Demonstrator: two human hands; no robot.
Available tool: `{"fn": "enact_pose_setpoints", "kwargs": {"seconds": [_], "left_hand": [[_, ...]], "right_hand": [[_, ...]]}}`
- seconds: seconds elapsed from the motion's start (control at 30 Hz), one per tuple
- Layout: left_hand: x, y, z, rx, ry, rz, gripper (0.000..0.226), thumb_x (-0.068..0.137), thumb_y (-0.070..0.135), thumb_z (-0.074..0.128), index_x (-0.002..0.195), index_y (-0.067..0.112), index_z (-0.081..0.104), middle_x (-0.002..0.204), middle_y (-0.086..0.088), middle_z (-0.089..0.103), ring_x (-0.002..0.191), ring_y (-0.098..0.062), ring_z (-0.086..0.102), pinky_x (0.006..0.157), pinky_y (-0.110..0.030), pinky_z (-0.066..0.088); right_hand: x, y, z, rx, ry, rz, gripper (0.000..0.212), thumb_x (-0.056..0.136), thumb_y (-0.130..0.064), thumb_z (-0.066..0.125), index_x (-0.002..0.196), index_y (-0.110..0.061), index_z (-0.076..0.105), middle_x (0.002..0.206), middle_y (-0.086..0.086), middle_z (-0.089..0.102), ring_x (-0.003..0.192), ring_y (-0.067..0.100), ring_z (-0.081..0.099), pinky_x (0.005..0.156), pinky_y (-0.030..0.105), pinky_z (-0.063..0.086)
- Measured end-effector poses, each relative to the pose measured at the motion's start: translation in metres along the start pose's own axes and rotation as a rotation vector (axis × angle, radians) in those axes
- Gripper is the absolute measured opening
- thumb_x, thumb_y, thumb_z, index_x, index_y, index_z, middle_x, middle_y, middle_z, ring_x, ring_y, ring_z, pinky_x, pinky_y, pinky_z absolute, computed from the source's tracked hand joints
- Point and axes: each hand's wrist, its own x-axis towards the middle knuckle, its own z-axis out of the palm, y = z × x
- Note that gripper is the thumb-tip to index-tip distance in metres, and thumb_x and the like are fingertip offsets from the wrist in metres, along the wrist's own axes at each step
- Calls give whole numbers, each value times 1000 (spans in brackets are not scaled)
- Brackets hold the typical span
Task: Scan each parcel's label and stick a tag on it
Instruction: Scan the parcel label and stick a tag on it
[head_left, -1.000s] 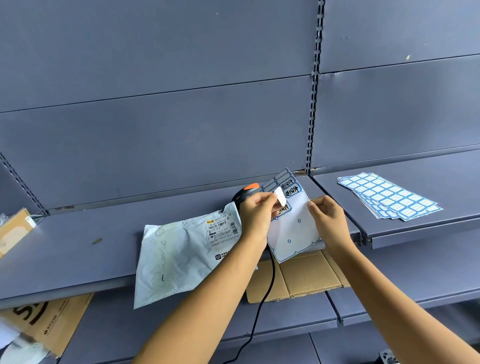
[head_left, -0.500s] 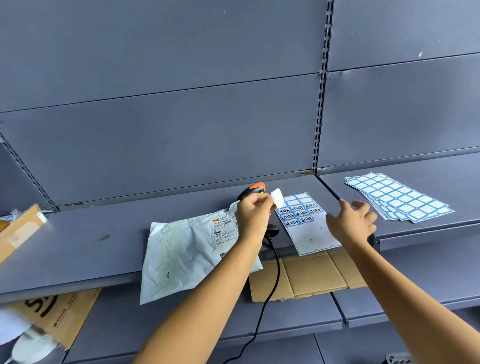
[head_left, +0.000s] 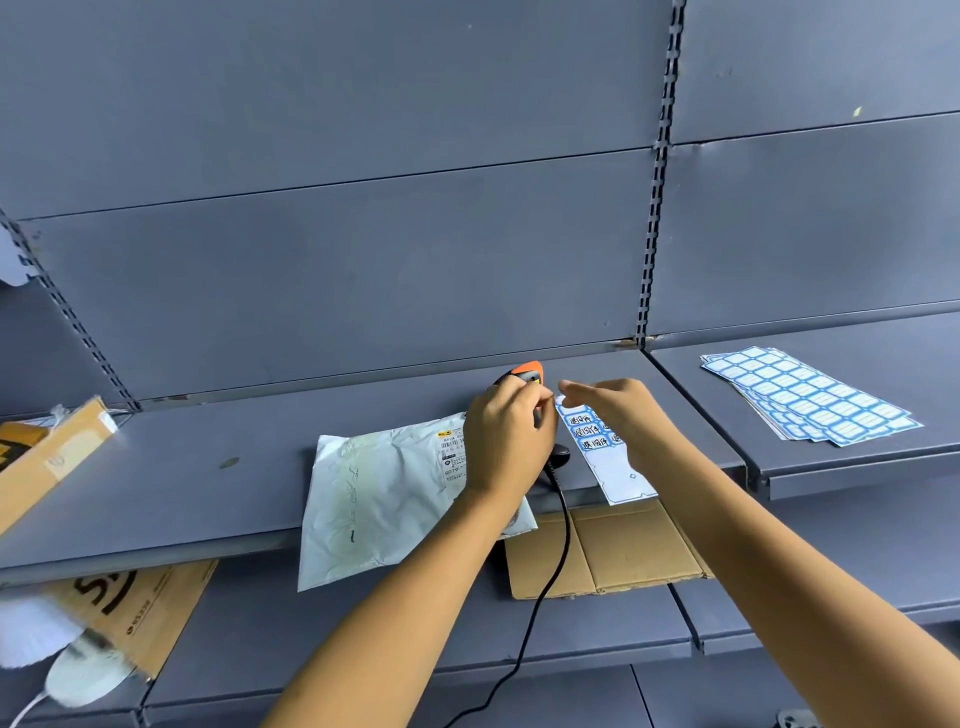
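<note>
left grip (head_left: 506, 441) curled over parcel (head_left: 384, 488) label, hold unclear | right grip (head_left: 623, 415) released above tag sheet (head_left: 615, 478) | scanner (head_left: 530, 373) just behind left grip

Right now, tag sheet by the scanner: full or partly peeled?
Partly peeled. The tag sheet has written tags only at its far end; the near part is bare backing.

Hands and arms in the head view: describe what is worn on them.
Nothing is worn. The left hand and right hand are bare: no gloves, rings or watch visible. Both forearms are bare too, with no sleeve showing down to the frame's lower edge.
</note>
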Motion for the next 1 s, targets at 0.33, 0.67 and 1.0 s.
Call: {"fn": "enact_pose_setpoints", "kwargs": {"seconds": [0.33, 0.67, 1.0], "left_hand": [[-19, -43, -31, 264, -26, 207, 12, 81, 26, 59, 76, 19, 68, 73, 4, 62, 68, -23, 55, 67, -35, 40], [-72, -107, -78, 317, -397, -204, 7, 77, 25, 64, 73, 21, 70, 77, 4, 64, 73, -27, 58, 70, -35, 43], [-85, -101, -80, 289, -489, -186, 18, 89, 35, 58, 97, 25, 70, 99, 5, 64, 96, -21, 53, 86, -31, 35]], "right_hand": [[5, 11, 26, -77, -46, -88, 27, 85, -12, 64, 84, 14, 58, 76, 9, 39, 69, 17, 31, 59, 29, 22], [-9, 37, 67, -292, -270, -62, 22, 87, -12, 63, 66, -8, 63, 61, 0, 53, 60, 14, 47, 58, 22, 43], [-15, 56, 79, -388, -308, -55, 16, 84, -14, 67, 80, 0, 73, 81, 11, 68, 71, 14, 54, 67, 26, 42]]}}
